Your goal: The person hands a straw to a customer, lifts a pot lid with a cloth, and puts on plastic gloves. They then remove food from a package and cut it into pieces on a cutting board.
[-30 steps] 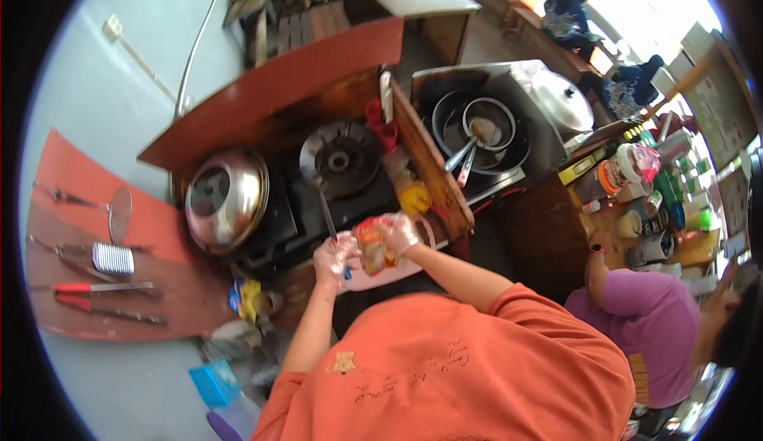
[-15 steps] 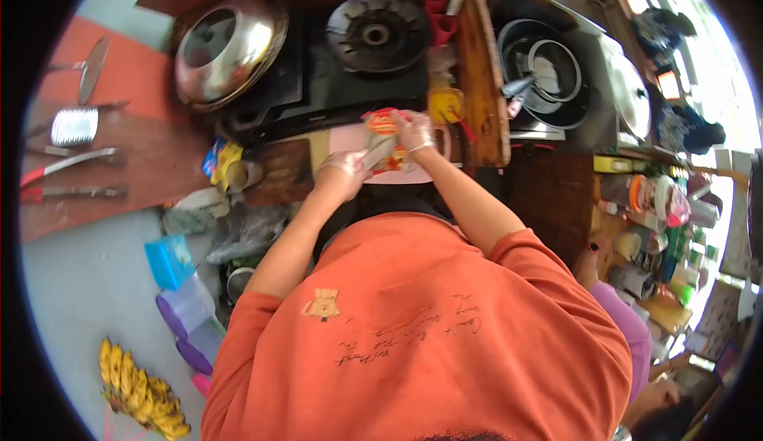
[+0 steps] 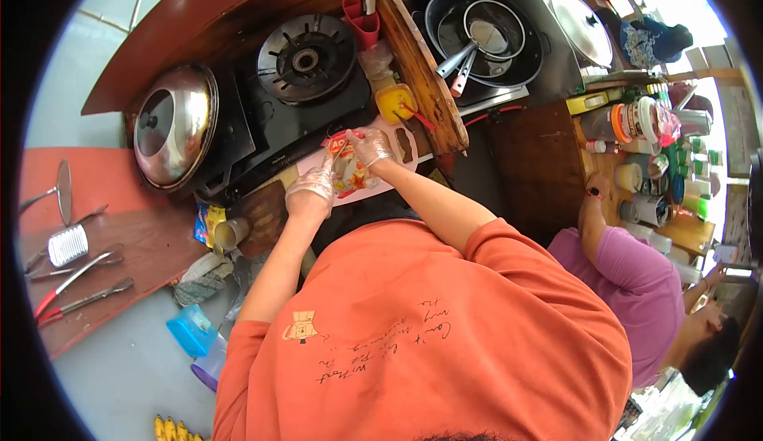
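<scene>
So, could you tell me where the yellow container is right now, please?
In the head view, the yellow container sits just beyond the right hand and the packet, against the wooden divider, beside the gas burner.

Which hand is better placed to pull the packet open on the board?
Right, probably. The right hand pinches the packet at its top edge, while the left hand braces it lower down on the cutting board.

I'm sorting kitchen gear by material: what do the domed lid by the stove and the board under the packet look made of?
Domed lid: polished metal, probably steel; it mirrors its surroundings. Board: smooth pale pink, likely plastic, with a cut-out handle slot. Packet: glossy printed film, apparently plastic.
</scene>
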The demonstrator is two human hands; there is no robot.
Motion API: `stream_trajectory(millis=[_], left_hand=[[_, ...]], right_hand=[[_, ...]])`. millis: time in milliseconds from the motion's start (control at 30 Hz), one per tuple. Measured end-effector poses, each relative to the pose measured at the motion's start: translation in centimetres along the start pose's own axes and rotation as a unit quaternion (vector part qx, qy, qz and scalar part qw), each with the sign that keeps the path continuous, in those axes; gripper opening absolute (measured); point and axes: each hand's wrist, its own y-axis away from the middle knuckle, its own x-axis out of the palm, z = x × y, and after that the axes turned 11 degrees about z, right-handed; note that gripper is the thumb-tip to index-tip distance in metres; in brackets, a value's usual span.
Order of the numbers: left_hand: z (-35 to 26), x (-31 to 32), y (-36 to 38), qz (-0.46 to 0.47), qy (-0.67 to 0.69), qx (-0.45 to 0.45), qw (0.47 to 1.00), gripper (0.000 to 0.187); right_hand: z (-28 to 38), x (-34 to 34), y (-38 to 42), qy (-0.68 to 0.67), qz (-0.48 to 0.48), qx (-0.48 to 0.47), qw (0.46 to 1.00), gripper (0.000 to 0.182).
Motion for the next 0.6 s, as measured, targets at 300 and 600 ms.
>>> stream_trajectory(millis=[300, 600], left_hand=[[0.0, -2.4, -1.7, 0.083, -0.097, 0.018, 0.992, 0.059], [6.6, 5.0, -5.5, -0.022, -0.096, 0.04, 0.994, 0.031]], right_hand=[[-0.7, -0.7, 1.1, 0.074, 0.027, -0.081, 0.994, 0.033], [-2.3, -0.2, 1.8, 0.067, -0.049, -0.078, 0.993, 0.035]])
